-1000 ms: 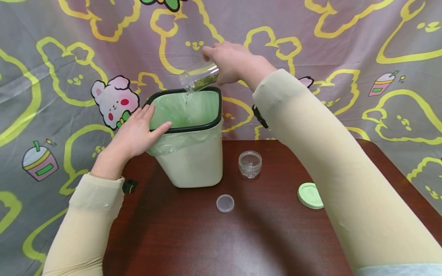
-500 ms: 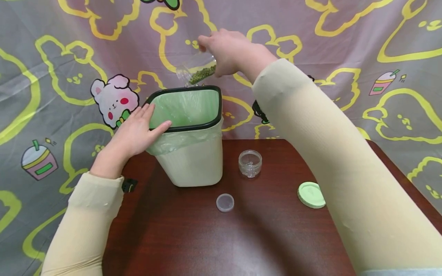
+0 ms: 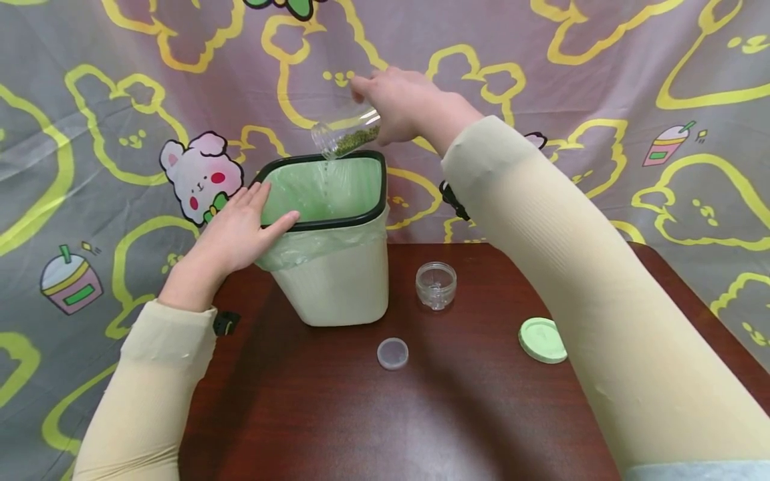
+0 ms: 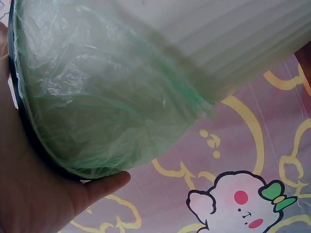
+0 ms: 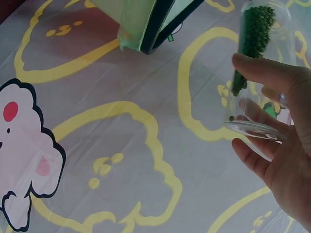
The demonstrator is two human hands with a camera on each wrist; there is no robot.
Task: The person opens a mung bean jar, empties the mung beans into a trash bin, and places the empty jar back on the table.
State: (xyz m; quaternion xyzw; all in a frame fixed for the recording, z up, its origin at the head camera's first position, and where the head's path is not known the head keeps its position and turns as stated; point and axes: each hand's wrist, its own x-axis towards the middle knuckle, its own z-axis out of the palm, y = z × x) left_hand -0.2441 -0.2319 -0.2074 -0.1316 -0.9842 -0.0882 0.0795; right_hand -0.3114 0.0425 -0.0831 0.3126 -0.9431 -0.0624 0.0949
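My right hand (image 3: 406,107) grips a clear jar (image 5: 268,22) near its base, tipped mouth-down to the left. Small green beans (image 3: 359,139) lie along its lower side, and a few drop in a thin line from the mouth. Below that mouth stands a cream trash can (image 3: 345,287) with a black rim (image 3: 351,221). A light green bag (image 3: 313,246) lines the can and folds over its outside. My left hand (image 3: 234,230) rests on the can's left rim with straight fingers, the thumb lying along the front of the rim.
On the dark red-brown table (image 3: 337,427) stands an open clear container (image 3: 436,286), right of the can. A small translucent lid (image 3: 393,354) lies nearer me. Farther right, a pale green lid (image 3: 541,339) is partly behind my right sleeve. A patterned curtain (image 3: 577,87) hangs behind.
My right hand rose a little with the jar, then came back down, and beans fall from its mouth. The left hand and the can have stayed put.
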